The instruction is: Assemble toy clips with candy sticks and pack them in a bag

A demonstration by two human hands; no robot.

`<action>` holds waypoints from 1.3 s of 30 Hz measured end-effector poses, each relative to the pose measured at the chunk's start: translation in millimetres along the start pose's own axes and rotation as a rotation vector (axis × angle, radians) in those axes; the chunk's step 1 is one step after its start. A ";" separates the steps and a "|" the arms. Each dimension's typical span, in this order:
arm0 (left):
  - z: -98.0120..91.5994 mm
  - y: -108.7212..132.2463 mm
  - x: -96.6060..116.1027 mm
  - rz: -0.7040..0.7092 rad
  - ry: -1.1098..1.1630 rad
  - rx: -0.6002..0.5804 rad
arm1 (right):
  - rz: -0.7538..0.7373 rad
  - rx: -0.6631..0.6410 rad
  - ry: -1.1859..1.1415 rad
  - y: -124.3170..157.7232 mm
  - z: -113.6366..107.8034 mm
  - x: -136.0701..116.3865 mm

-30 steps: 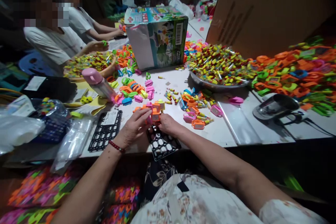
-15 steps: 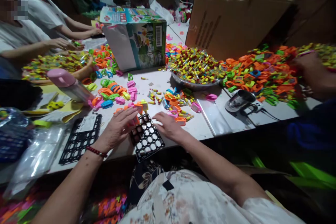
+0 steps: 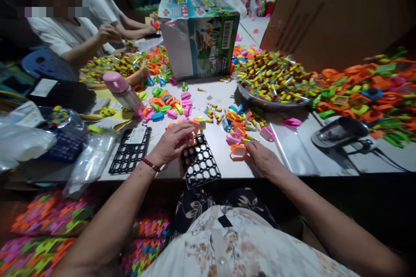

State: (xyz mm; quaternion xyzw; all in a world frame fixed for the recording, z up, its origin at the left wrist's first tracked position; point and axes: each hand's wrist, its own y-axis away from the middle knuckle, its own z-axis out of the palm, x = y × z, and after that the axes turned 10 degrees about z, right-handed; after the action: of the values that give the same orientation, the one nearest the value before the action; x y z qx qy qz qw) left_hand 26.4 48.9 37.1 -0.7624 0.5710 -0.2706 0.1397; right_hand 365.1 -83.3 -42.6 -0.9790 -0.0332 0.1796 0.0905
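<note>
A black plastic grid tray (image 3: 202, 165) lies at the near table edge in front of me. My left hand (image 3: 172, 142), with a red bead bracelet on the wrist, rests on the tray's far left corner, its fingers over small orange toy pieces (image 3: 194, 126) set there. My right hand (image 3: 260, 156) lies flat on the table to the right of the tray, fingertips touching an orange toy piece (image 3: 238, 150). A loose heap of pink, orange and blue toy pieces (image 3: 240, 126) sits just beyond it.
A second black grid tray (image 3: 131, 150) lies left. A metal bowl (image 3: 269, 103) heaped with small capsules, a printed carton (image 3: 203, 43), a pink-capped bottle (image 3: 122, 92), a tape dispenser (image 3: 339, 132) and a large cardboard box (image 3: 338, 13) stand beyond. People work at the far left.
My right hand has moved right, away from the grid tray, to the orange piece. My left hand stays on the tray's far corner. The view has swung back left.
</note>
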 end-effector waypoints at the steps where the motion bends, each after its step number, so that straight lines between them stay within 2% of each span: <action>1: 0.8 0.6 0.6 0.000 -0.002 0.001 | 0.004 0.014 -0.092 -3.7 3.3 -8.0; 4: 2.1 1.9 0.0 0.025 -0.002 0.002 | 0.025 -0.021 -0.294 -19.7 15.8 -35.1; 8: 2.5 2.8 -2.3 0.032 0.004 0.000 | -0.065 -0.194 -0.176 -39.2 27.7 -57.8; 12: 4.2 2.9 -3.3 0.012 0.014 -0.003 | -0.109 -0.244 -0.111 -42.4 23.0 -55.1; 15: 5.9 3.3 -3.7 -0.011 0.021 -0.011 | -0.083 -0.223 -0.130 -42.3 17.0 -57.2; 17: 6.5 4.1 -3.5 -0.022 0.023 -0.017 | -0.023 -0.167 -0.251 -46.9 19.1 -68.2; 21: 5.5 6.4 -1.7 -0.046 0.018 0.002 | 0.077 -0.065 -0.609 -67.7 42.5 -102.6; 24: 4.3 7.1 -0.5 -0.054 0.018 -0.001 | 0.083 -0.039 -0.688 -83.8 63.8 -119.5; 28: 5.0 7.5 -1.8 -0.052 0.027 -0.006 | 0.037 -0.070 -0.657 -92.2 76.6 -121.1; 34: 9.2 10.3 -5.5 -0.021 0.033 0.013 | -0.008 -0.133 -0.579 -93.8 73.3 -114.2; 39: 10.3 10.4 -4.9 0.008 0.044 0.007 | -0.017 -0.145 -0.517 -98.8 75.7 -118.4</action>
State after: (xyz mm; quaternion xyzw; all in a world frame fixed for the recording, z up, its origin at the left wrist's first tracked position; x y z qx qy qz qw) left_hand 23.1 49.4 22.0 -0.7535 0.5760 -0.2887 0.1308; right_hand 224.3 14.7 -52.5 -0.9042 -0.0761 0.4203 0.0099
